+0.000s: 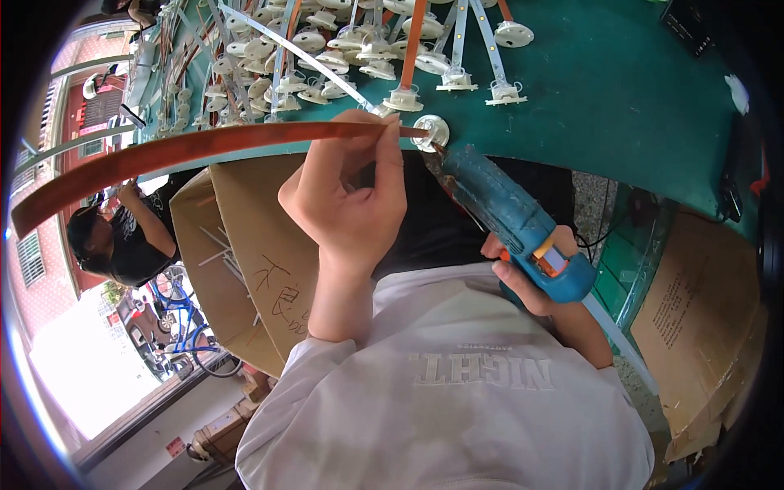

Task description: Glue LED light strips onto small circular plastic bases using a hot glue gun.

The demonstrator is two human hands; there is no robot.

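Note:
My left hand point(353, 192) pinches a long orange-brown strip point(180, 144) near its right end, between thumb and fingertips. The strip's long part reaches out to the left, curving down. Its short end meets a round white disc-shaped base point(439, 131) at the edge of the green table. My right hand point(531, 287) is wrapped around a blue hot glue gun point(502, 200), whose dirty nozzle points at this base. Whether the nozzle touches it, I cannot tell. A whitish glue stick point(622, 347) juts from the gun's rear.
Many light strips with round white bases point(408, 98) crowd the far left of the green table point(588, 106). An open cardboard box point(253, 261) stands left of me; more cardboard point(694, 327) is at right. A black box point(690, 24) lies far right. Another person point(122, 237) sits at left.

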